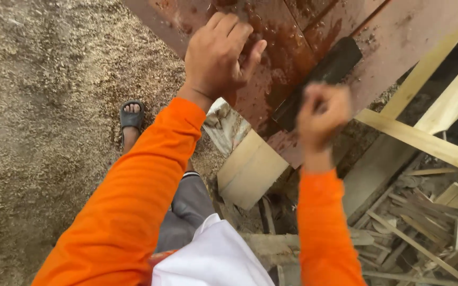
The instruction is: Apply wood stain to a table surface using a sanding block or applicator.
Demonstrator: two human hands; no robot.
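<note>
The dark flat tool (pixel 327 74) lies on the wet red-brown board (pixel 398 47), slanting up to the right. Your right hand (pixel 322 116) is blurry, with its fingers curled tight around the tool's low end. Your left hand (pixel 218 55) rests on the board, its fingers bent and holding nothing. Sawdust (pixel 43 106) covers the ground. Wood scraps (pixel 425 222) lie at the right.

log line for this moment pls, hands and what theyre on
left hand: flat on wet reddish board | right hand: blurred, gripping dark flat tool on the board | below: sawdust floor, wood offcuts
</note>
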